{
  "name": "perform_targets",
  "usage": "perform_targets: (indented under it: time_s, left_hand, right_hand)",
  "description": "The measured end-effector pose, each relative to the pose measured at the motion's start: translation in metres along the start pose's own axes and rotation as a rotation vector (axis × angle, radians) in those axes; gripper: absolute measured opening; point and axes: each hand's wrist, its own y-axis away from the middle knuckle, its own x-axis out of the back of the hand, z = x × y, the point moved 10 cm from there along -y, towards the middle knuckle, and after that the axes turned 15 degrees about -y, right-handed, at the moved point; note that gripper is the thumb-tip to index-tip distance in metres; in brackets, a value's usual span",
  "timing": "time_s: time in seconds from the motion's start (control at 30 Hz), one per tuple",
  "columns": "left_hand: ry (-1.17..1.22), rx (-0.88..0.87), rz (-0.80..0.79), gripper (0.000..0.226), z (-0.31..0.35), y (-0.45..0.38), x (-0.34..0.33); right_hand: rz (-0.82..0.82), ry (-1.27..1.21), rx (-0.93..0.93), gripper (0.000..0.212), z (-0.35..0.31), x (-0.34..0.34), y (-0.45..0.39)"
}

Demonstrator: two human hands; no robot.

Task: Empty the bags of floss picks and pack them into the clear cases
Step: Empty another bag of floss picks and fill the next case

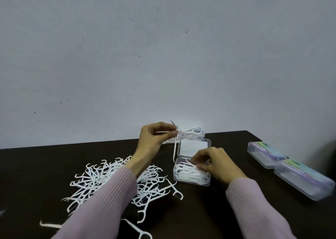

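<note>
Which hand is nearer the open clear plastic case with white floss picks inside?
Right. The right hand has its fingertips over the open clear plastic case, at the white floss picks inside. The left hand is raised behind and left of it, pinching picks.

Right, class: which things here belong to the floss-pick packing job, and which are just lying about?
Part of the job:
open clear case
loose pile of floss picks
bunch of picks held in the left hand
right hand at the case
filled case behind

Lying about:
two long boxes on the right
table
</note>
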Motion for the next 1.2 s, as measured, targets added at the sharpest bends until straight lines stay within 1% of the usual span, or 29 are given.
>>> perform_targets:
  time_s: [0.07,0.1,0.13,0.2,0.27,0.33,0.4,0.57,0.6,0.7,0.83,0.9,0.97,1.07,1.13,1.2]
  left_hand:
    - [0.015,0.034,-0.007,0.016,-0.007,0.002,-0.003]
    - [0.030,0.056,-0.009,0.016,-0.011,0.004,-0.005]
    - [0.051,0.079,-0.014,0.015,-0.015,0.006,-0.007]
    - [0.093,0.120,-0.016,0.015,-0.023,0.009,-0.011]
    - [0.140,0.162,-0.007,0.015,-0.029,0.011,-0.014]
    - [0.179,0.205,0.003,0.015,-0.035,0.012,-0.017]
    - [0.195,0.229,0.003,0.016,-0.037,0.014,-0.021]
    - [0.151,0.202,0.004,0.016,-0.035,0.018,-0.027]
    - [0.151,0.195,0.007,0.017,-0.034,0.018,-0.027]
    - [0.128,0.187,0.010,0.015,-0.036,0.018,-0.026]
    - [0.077,0.189,0.010,0.014,-0.042,0.016,-0.021]
    - [-0.016,0.175,-0.015,0.013,-0.044,0.016,-0.020]
    - [-0.114,0.147,-0.075,0.012,-0.044,0.017,-0.023]
    - [-0.255,0.082,-0.178,0.011,-0.042,0.022,-0.032]
    - [-0.340,0.042,-0.232,0.011,-0.041,0.025,-0.039]
    - [-0.396,0.014,-0.263,0.011,-0.040,0.027,-0.045]
  right_hand:
    - [0.088,0.042,-0.004,0.016,0.003,0.010,0.001]
    - [0.140,0.023,0.001,0.014,0.002,0.016,0.001]
    - [0.190,-0.050,0.010,0.015,0.000,0.022,0.002]
    - [0.244,-0.310,0.018,0.019,-0.001,0.028,0.003]
    - [0.168,-0.541,-0.037,0.025,-0.001,0.018,0.003]
    - [0.035,-0.671,-0.108,0.030,-0.003,-0.004,0.001]
    - [-0.039,-0.763,-0.135,0.028,-0.007,-0.022,-0.001]
    - [-0.050,-0.932,-0.117,0.020,-0.011,-0.025,-0.003]
    - [-0.038,-0.928,-0.108,0.016,-0.010,-0.022,-0.003]
    - [0.009,-0.758,-0.095,0.008,-0.004,-0.013,-0.003]
    - [0.154,-0.523,-0.085,0.008,0.004,0.010,0.000]
    - [0.247,-0.402,-0.105,0.012,0.011,0.022,0.001]
    - [0.310,-0.370,-0.140,0.020,0.020,0.029,0.004]
    - [0.346,-0.379,-0.168,0.025,0.026,0.034,0.006]
    - [0.361,-0.385,-0.151,0.022,0.025,0.036,0.006]
    - [0.339,-0.399,-0.131,0.016,0.023,0.034,0.004]
